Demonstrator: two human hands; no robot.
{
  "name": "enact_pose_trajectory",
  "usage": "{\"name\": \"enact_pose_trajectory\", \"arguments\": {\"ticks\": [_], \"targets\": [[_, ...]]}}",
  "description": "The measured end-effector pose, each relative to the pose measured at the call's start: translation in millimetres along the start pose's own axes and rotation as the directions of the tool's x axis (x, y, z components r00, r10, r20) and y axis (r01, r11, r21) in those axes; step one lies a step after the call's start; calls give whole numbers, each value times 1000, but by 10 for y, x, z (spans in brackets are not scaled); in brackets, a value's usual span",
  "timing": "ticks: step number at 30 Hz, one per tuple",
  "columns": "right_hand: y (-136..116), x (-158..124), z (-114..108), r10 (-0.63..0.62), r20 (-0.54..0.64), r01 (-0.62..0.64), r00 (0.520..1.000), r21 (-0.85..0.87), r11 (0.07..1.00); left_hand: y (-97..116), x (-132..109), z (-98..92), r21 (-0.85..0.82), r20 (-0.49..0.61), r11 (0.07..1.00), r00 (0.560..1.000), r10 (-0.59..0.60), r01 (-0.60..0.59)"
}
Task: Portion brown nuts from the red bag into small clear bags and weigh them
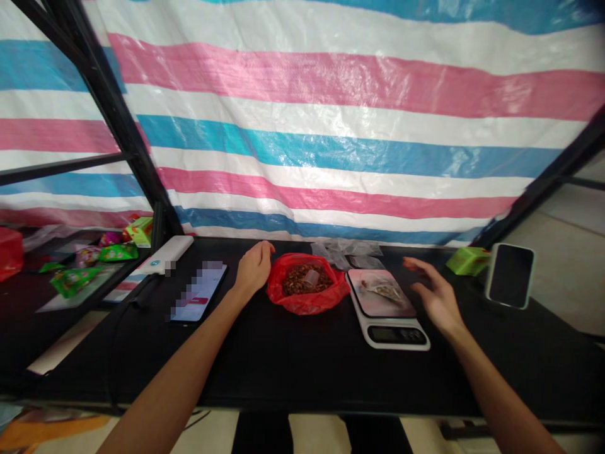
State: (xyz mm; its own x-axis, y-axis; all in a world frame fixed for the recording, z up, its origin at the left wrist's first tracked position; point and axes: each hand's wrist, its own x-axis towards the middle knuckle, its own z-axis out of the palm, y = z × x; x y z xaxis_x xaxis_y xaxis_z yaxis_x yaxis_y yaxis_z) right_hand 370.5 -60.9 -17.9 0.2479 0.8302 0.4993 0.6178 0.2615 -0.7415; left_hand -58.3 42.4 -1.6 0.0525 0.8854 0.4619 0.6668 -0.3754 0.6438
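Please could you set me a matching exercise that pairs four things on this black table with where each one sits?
Things:
1. Red plastic bag of brown pieces
2. Digital kitchen scale
3. Small green box
4. Smartphone lying flat

Places:
A. Beside an upright phone, right of the right hand
B. Left of the left hand
C. Just left of the right hand, with a clear packet on top
D. Between the left hand and the scale

Right pairs: 1-D, 2-C, 3-A, 4-B.
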Motion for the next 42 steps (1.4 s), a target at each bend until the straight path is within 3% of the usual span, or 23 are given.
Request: {"name": "enact_pose_trajectory", "arguments": {"ticks": [3, 7, 15, 26, 28, 30, 35, 38, 42], "targets": [[241, -37, -60, 101, -114, -89, 988, 113, 990, -6, -1, 1, 6, 2, 1000, 1000, -11, 11], [290, -55, -87, 119, -202, -82, 972, 183, 980, -10, -4, 15, 5, 4, 1000, 1000, -8, 8], [207, -109, 1, 87, -142, -78, 986, 64, 995, -3, -6, 26, 12, 2, 1000, 1000, -1, 1], [167, -127, 22, 60, -116, -55, 991, 52, 997, -10, -7, 33, 10, 8, 1000, 1000, 26, -26], [42, -111, 19, 45, -59, -40, 997, 86, 996, 0, -9, 34, 10, 9, 1000, 1000, 23, -23], [-155, -71, 16, -6, 85, -4, 996, 113, 994, 4, -11, 37, 10, 17, 1000, 1000, 21, -21], [-629, 84, 97, -92, 447, 169, 890, -136, 976, -3, -17, 59, 5, 14, 1000, 1000, 24, -24], [-676, 140, 215, -58, 504, 228, 862, -284, 931, -2, -20, 64, 1, 27, 1000, 999, 29, -29], [-644, 156, 365, -70, 509, 155, 858, -127, 980, 11, -22, 51, 1, 26, 999, 999, 37, -37]]}}
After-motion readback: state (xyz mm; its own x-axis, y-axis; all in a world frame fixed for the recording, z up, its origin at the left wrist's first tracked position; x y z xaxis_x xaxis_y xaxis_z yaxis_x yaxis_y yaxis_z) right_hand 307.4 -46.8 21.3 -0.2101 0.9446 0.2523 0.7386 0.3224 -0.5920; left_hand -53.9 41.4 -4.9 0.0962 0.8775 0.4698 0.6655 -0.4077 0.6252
